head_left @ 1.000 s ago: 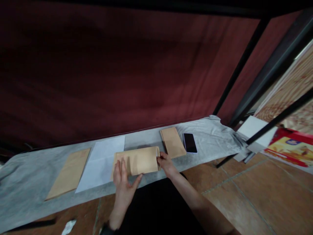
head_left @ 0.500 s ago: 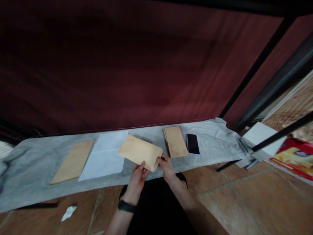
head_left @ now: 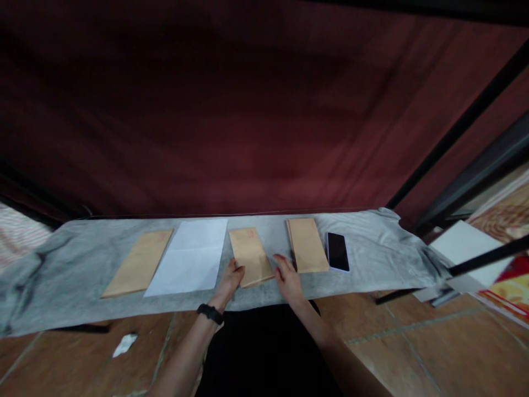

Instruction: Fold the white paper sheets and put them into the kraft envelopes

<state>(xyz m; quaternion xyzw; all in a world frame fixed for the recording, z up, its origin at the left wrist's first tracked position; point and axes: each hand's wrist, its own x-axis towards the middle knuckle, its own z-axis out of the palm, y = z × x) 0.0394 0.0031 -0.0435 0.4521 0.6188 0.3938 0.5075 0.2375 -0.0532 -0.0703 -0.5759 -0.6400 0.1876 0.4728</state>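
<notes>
A brown paper envelope (head_left: 250,255) lies on the grey cloth in front of me, its lower end toward me. My left hand (head_left: 232,278), with a dark band on the wrist, pinches its lower left edge. Beside its lower right corner is my right hand (head_left: 287,278), fingers stretched out and apart; whether a fingertip touches the paper I cannot tell. To the right lies a stack of brown envelopes (head_left: 308,245). On the left are a creased white sheet of paper (head_left: 190,256) and another brown envelope (head_left: 138,263).
A phone (head_left: 338,251) rests right of the stack. Grey cloth (head_left: 372,248) covers the narrow table, backed by a dark red curtain (head_left: 256,138). Black metal bars (head_left: 458,127) and a white board (head_left: 467,245) stand at right. A crumpled white scrap (head_left: 124,344) lies on the tiled floor.
The envelope, held up tilted in both hands before, now lies on the cloth, turned lengthwise away from me. My right hand has let go of its end. The view has shifted slightly.
</notes>
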